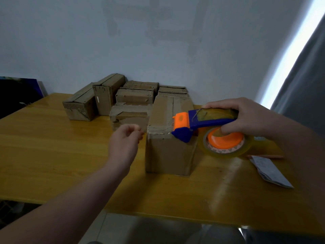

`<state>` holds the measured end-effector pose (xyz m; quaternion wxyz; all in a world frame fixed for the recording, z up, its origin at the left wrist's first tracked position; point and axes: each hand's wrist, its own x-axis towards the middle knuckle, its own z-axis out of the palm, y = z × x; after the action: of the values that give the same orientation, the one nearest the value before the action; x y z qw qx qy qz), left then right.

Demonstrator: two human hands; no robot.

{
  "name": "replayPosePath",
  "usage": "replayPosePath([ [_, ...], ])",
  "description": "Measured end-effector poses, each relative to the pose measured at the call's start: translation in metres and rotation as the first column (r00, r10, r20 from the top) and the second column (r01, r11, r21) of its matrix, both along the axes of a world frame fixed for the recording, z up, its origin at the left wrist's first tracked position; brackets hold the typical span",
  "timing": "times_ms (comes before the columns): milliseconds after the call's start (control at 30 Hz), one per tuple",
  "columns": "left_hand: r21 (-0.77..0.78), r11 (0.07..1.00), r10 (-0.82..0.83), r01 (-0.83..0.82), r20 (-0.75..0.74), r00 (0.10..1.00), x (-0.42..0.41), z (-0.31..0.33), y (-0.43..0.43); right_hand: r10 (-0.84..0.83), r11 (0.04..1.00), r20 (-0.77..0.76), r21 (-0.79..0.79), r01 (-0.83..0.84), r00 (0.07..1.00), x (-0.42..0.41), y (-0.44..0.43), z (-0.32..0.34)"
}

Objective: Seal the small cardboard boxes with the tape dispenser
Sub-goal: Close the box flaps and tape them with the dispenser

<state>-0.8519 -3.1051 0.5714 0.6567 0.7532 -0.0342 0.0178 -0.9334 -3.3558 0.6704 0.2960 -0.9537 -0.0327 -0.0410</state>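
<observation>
The left hand point(125, 141) hangs loosely curled, empty, beside the box point(168, 152); the right hand point(246, 118) grips the tape dispenser point(202, 123) against its near edge; the box runs lengthwise away.

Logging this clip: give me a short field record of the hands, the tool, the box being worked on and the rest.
right hand: grips the tape dispenser from above
tape dispenser: blue and orange, clear roll; cutter end on the nearest box's front top edge
nearest box: on the table, flaps closed
left hand: left of that box, fingers loosely curled, nothing visible in them, blurred
other boxes: clustered behind, near the wall
folded paper: on the table, right side
</observation>
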Motion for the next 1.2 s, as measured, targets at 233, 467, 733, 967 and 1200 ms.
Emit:
replayPosePath([
  [233,0.202,0.963,-0.225,0.177,0.247,0.943,-0.029,0.002,-0.008,-0.007,1.0,0.018,0.002,0.007,1.0,0.0,0.003,-0.002],
  [467,0.678,0.735,-0.28,-0.008,0.314,0.907,-0.01,0.007,-0.004,-0.026,1.0,0.077,0.008,0.025,0.997,0.003,0.014,-0.009],
  [733,0.902,0.43,-0.665,-0.033,0.341,0.665,0.022,0.018,0.003,-0.034,0.999,0.085,0.0,0.034,0.996,0.004,0.019,-0.01],
  [967,0.902,0.432,-0.671,-0.008,0.327,0.666,0.025,0.02,0.006,0.003,0.999,-0.011,-0.036,-0.003,1.0,-0.006,0.01,-0.001],
  [1200,0.925,0.377,-0.661,-0.039,0.299,0.688,0.022,0.024,0.003,-0.063,0.998,-0.047,0.028,0.065,0.997,-0.037,-0.03,-0.013],
])
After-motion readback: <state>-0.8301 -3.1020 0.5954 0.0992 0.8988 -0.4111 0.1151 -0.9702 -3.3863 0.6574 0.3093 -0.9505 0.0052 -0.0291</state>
